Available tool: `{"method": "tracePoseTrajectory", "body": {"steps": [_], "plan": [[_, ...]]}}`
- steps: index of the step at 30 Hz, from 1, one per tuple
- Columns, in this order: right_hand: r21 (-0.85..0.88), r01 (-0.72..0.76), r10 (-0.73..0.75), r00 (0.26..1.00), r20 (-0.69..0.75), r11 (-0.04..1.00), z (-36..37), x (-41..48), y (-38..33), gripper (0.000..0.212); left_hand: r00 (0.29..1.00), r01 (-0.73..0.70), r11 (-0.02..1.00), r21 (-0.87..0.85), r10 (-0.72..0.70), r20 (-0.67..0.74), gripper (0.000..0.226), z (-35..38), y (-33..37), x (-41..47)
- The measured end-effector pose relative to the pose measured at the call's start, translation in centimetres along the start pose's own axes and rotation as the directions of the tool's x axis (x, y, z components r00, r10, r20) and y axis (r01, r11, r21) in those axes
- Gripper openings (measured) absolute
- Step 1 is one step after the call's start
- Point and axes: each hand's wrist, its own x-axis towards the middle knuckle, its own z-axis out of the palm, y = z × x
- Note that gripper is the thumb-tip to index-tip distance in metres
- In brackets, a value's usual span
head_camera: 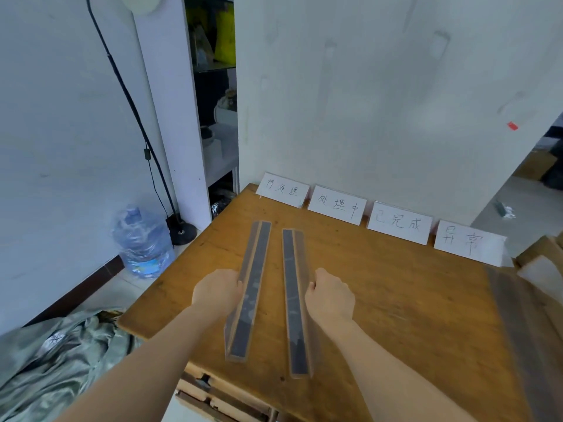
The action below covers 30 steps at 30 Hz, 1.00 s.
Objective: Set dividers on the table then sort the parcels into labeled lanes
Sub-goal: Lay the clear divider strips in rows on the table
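Standing along the back of the table (380, 287), four labels (399, 223). Gripping one divider (249, 290) in left hand (217, 289), another divider (294, 303) in right hand (330, 293), both strips side by side, near ends overhanging the front edge.

Left hand (217, 289) and right hand (330, 295) grip dividers (251, 287) (above table (396, 300))

Looks like small back room or storage/packing area, not a home kitchen. Worn wooden table (380, 284) w/ drawers stands against plain white wall, four handwritten paper signs (399, 223) along it. Big water bottle (141, 242) on floor, cluttered shelves (217, 95) behind, cardboard boxes (539, 257) at right.
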Motion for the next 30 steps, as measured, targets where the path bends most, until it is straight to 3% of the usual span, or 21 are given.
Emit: {"method": "tracePoseTrajectory", "body": {"steps": [5,13,24,30], "plan": [[-0.012,0.009,-0.009,0.999,0.037,1.000,1.5,2.0,-0.7,0.012,0.999,0.042,0.995,0.095,-0.042,-0.003,0.030,-0.1,-1.2,1.8],[-0.007,-0.025,0.025,0.998,0.062,1.000,3.1,4.2,-2.6,0.014,0.999,0.021,0.998,0.054,-0.019,-0.027,0.028,-0.6,-2.7,5.0],[0.007,-0.256,0.254,0.964,0.084,0.967,4.6,5.0,-7.7,0.019,0.953,-0.278,0.960,0.041,0.270,0.137,0.025,-2.0,-6.1,8.5],[-0.024,-0.346,0.346,0.932,0.103,0.938,5.5,2.7,-9.2,0.014,0.939,-0.296,0.951,-0.093,0.308,0.155,0.026,-1.9,-8.7,9.9]]}}
